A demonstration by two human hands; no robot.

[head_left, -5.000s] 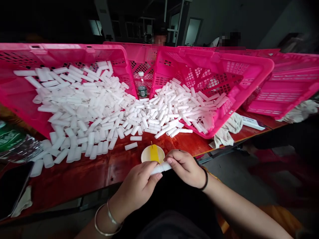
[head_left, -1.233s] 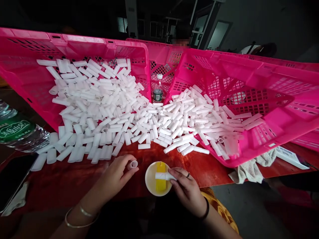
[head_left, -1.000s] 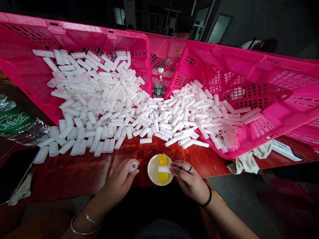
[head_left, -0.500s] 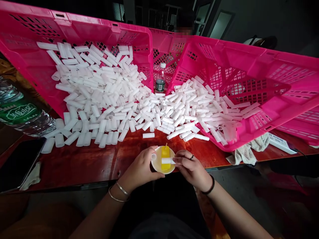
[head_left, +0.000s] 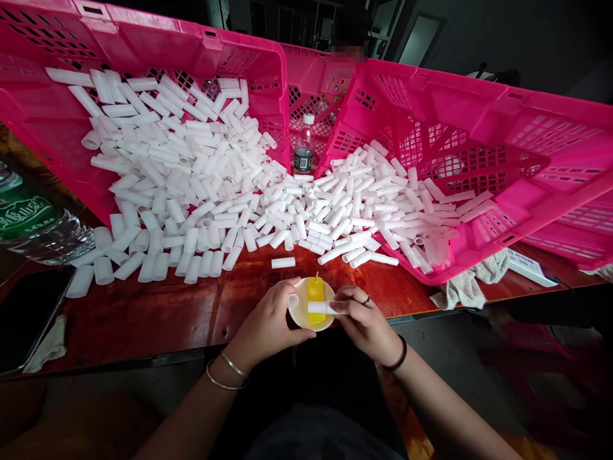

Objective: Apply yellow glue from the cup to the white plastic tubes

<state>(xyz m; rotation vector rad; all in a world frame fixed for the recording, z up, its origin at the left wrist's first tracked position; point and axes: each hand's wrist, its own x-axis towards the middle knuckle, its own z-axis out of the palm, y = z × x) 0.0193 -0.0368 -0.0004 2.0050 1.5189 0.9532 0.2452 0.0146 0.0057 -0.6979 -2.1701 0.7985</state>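
L hand [head_left: 271, 322]: fingers curled, pinching short wide tube [head_left: 293, 300] betw. thumb and forefinger, open end toward cam. Held at left rim of dish [head_left: 299, 314]; touching or just beside, cannot tell which.

R hand [head_left: 366, 322]: closed in pinch on narrow tube [head_left: 320, 307]. Tube held approx. horizontal across dish, over yellow pad [head_left: 315, 292]; contact w/ pad not discernible.

Dish: small, round, pale, seated on red-brown table [head_left: 158, 313] at near edge, betw. both hands. Thin stick [head_left: 316, 276] upright at far end of pad.

Wrists: two metal bangles [head_left: 225, 374] on L; black band [head_left: 397, 358] on R; ring [head_left: 366, 299] on R finger.

Beyond dish: single tube [head_left: 283, 262] lying apart on table.

Further back: two pink crates tipped toward cam, L crate [head_left: 143, 38] and R crate [head_left: 479, 128]. Wide-tube pile [head_left: 191, 172] spilling from L crate, narrow-tube pile [head_left: 378, 204] from R crate, both reaching table and meeting at centre.

Upright water bottle [head_left: 303, 153] in gap betw. crates. Far left: second bottle [head_left: 33, 223] on its side, dark phone [head_left: 26, 313] flat near it. Right: crumpled rag [head_left: 469, 287] at R crate's lower lip.
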